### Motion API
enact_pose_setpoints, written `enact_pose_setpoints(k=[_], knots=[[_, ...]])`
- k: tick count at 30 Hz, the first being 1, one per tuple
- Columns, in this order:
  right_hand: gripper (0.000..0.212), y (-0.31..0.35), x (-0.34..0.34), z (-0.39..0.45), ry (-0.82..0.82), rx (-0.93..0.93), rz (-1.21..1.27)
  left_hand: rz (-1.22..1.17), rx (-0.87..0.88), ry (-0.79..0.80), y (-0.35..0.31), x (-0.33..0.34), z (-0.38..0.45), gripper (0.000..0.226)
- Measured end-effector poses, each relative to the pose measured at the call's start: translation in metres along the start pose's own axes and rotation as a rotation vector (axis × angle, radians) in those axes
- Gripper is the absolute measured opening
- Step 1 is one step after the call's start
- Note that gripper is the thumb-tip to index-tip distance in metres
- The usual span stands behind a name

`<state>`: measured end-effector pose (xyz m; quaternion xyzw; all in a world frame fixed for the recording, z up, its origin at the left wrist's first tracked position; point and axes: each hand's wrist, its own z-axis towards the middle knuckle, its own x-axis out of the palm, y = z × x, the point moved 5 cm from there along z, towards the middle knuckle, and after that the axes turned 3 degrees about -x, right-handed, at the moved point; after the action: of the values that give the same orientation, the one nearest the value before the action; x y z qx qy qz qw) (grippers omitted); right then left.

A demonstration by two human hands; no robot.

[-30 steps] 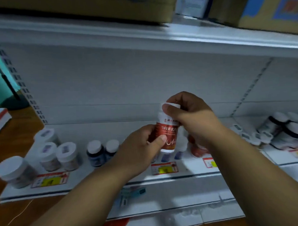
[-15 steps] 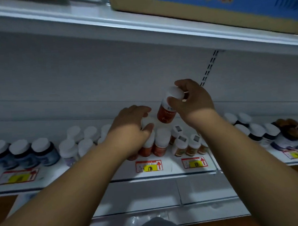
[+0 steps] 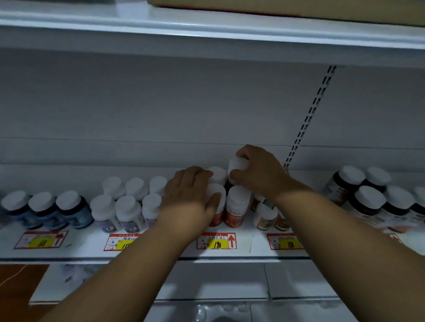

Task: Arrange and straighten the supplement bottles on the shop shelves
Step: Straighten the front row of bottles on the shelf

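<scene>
Red-labelled supplement bottles with white caps stand in a tight cluster on the white shelf (image 3: 243, 244) at centre. My right hand (image 3: 257, 171) is shut on the cap of one red bottle (image 3: 237, 167) at the back of the cluster, low among the others. My left hand (image 3: 191, 193) is wrapped around the front-left red bottle (image 3: 218, 208), thumb across its side. Another red bottle (image 3: 236, 208) stands free just right of it. My wrists hide part of the cluster.
Pale purple-labelled bottles (image 3: 129, 209) stand left of my left hand, dark blue bottles (image 3: 47, 210) further left. Small orange bottles (image 3: 265, 216) sit under my right wrist, dark bottles (image 3: 379, 203) at right. Price tags (image 3: 216, 241) line the shelf front. A cardboard box (image 3: 297, 3) rests on the upper shelf.
My right hand has lowered the red bottle from mid-air into the back of the cluster. My left hand has closed onto the front-left red bottle. The view shifted right at first.
</scene>
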<state>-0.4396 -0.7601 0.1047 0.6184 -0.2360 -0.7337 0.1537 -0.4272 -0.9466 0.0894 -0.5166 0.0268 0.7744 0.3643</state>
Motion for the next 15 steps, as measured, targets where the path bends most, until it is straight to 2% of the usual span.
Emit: enact_pose_setpoints(k=[3,8,12,15], knots=[[0.049,-0.004,0.008,0.003,0.057,-0.004,0.013,0.087,0.054,0.091,-0.001,0.010,0.003,0.063],[0.043,-0.011,0.026,0.003,0.215,-0.041,-0.046,0.194,0.117,0.370,0.011,0.022,0.018,0.108],[0.046,-0.014,0.034,0.000,0.228,-0.053,-0.055,0.231,0.149,0.453,0.020,0.025,0.025,0.121],[0.052,-0.006,0.042,-0.006,0.206,-0.120,-0.072,0.237,0.149,0.477,0.023,0.030,0.027,0.122]])
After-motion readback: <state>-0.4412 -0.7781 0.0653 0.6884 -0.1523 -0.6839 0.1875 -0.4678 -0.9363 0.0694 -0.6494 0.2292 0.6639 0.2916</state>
